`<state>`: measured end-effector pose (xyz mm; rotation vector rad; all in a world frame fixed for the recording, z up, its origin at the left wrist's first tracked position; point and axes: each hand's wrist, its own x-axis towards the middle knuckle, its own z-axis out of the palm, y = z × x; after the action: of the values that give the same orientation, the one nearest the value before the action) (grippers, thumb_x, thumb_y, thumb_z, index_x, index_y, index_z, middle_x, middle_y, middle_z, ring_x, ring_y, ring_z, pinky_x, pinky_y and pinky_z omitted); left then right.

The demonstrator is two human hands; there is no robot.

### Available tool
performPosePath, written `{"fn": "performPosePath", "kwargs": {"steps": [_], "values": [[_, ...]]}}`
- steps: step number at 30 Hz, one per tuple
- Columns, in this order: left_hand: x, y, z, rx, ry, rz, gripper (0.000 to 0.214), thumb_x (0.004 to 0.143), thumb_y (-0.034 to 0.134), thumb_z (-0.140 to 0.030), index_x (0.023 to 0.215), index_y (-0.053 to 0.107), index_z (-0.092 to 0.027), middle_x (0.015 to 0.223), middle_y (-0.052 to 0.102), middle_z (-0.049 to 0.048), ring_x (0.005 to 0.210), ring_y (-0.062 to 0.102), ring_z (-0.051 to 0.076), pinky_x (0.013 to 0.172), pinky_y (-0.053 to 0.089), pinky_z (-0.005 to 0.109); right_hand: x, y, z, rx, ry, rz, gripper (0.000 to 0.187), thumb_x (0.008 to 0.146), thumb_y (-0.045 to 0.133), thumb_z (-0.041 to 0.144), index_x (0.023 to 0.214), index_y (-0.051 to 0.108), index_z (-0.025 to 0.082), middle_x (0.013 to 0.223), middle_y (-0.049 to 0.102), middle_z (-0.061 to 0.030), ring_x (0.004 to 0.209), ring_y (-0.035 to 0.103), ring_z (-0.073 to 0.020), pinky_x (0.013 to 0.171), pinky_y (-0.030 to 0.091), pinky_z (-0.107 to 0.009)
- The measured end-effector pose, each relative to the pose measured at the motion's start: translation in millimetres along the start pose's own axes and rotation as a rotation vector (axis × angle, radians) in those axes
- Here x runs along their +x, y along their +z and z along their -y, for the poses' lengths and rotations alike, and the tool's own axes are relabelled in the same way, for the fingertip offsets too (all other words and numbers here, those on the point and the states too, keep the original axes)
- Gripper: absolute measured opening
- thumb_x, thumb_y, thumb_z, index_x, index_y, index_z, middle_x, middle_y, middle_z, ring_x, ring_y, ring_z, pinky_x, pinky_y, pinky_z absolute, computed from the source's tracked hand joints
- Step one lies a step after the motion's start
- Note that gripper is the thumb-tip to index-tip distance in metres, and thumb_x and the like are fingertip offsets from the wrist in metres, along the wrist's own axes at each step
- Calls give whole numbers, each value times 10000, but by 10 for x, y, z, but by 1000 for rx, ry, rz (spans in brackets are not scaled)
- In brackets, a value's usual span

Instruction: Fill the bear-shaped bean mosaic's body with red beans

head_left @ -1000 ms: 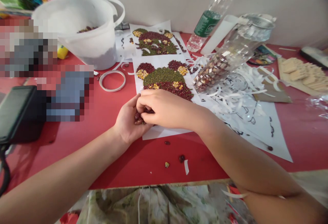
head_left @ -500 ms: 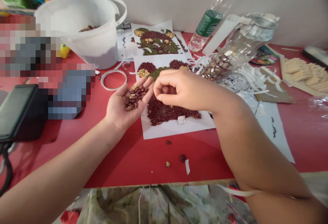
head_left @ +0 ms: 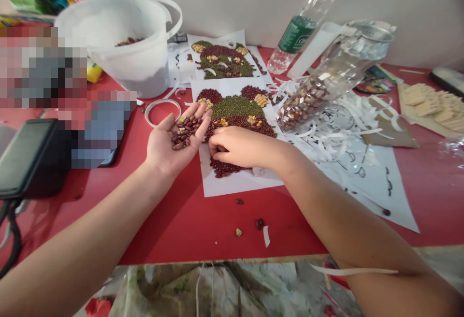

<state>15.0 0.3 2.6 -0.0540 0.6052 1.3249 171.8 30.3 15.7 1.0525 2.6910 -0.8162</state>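
Note:
My left hand (head_left: 168,150) is palm up and cupped, fingers slightly curled, holding a small heap of dark red beans (head_left: 184,132) with a few yellow kernels among them. My right hand (head_left: 239,148) is over the lower part of a bean picture, its fingers bent and pinched downward; what they hold is hidden. The picture lies on a white sheet (head_left: 217,187). Green beans (head_left: 237,109) fill its upper part, red beans (head_left: 232,166) the bottom, and yellow corn kernels (head_left: 261,99) form small patches.
Behind stand a white bucket (head_left: 112,63) and a second bean picture (head_left: 226,61). To the right, a tilted clear bottle of beans (head_left: 308,97) lies among paper strips (head_left: 335,138), near a green-labelled bottle (head_left: 297,34). A tape ring (head_left: 163,112) and black device (head_left: 31,157) sit left.
My right hand has moved from beside the left fingertips down onto the lower bean picture, uncovering its green part. My left hand has shifted slightly left and still holds the beans.

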Motion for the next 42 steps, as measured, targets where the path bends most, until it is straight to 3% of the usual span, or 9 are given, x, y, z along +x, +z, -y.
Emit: {"fn": "performPosePath", "kwargs": {"steps": [10, 27, 42], "values": [[29, -21, 8, -27, 3, -5, 459, 1043, 285, -254, 1465, 426, -145, 1436, 592, 141, 1340, 549, 249, 1001, 555, 352, 44, 96, -69, 40, -26, -120, 107, 781, 528, 95, 747, 534, 197, 971, 659, -78, 881, 588, -193, 782, 407, -310], [57, -41, 34, 42, 37, -51, 505, 1028, 283, -280, 1482, 416, -104, 1289, 693, 142, 1187, 680, 198, 1022, 553, 318, 71, 112, -78, 182, 54, -139, 143, 777, 531, 69, 721, 559, 197, 811, 684, -37, 710, 559, -142, 660, 369, -271], [40, -31, 34, 44, 35, -42, 508, 1027, 298, -270, 1491, 407, -95, 1332, 671, 142, 1206, 667, 191, 1045, 537, 306, 85, 126, -45, 147, 123, -164, 116, 848, 592, 165, 755, 532, 201, 859, 683, -43, 807, 595, -167, 681, 355, -268]]}}
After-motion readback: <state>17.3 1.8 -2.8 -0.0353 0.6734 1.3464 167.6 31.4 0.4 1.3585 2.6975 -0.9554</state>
